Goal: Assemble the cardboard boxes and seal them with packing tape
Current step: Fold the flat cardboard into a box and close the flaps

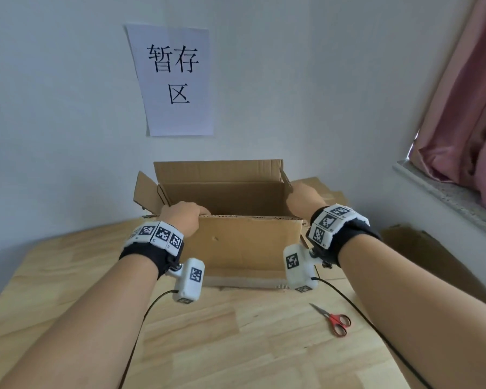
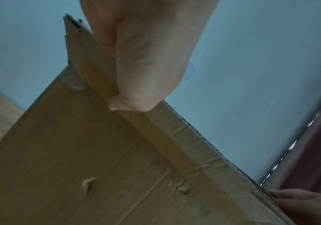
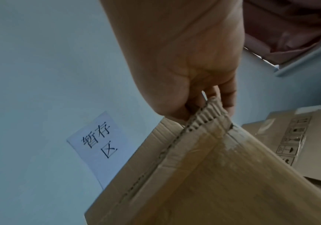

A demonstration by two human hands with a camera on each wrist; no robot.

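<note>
We see an open cardboard box (image 1: 247, 242) standing upright on the wooden surface (image 1: 236, 346), its top flaps raised, close to the wall. The left hand (image 1: 183, 217) has its grip curled over the top edge of the near flap (image 2: 155, 126), thumb on the outer face. The right hand (image 1: 302, 199) pinches the right side flap (image 3: 203, 121) at its corner. Red-handled scissors (image 1: 334, 320) lie on the surface to the right, apart from the box. A paper sign (image 1: 174, 80) hangs on the wall behind.
</note>
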